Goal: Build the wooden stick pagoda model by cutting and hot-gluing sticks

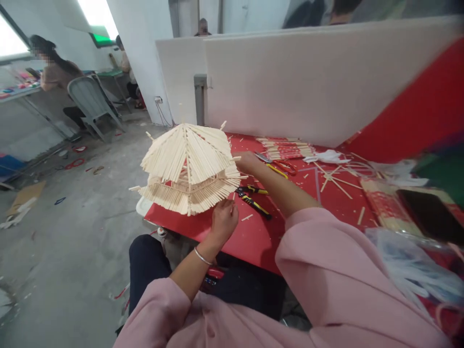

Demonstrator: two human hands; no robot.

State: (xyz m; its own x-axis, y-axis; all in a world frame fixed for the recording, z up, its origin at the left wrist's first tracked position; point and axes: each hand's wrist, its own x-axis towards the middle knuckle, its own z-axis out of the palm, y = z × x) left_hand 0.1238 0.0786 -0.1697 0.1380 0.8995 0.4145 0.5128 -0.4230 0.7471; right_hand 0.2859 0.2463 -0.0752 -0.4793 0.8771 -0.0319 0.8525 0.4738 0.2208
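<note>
no writing reads clearly here. i hold a two-tiered pagoda roof point(188, 166) of pale wooden sticks over the corner of the red table point(253, 237). my left hand point(223, 220) pinches its lower edge; my right hand point(246, 162) grips its far side. yellow-handled pliers point(253, 203) lie just beside it, scissors point(277, 166) and loose sticks point(335, 181) beyond.
</note>
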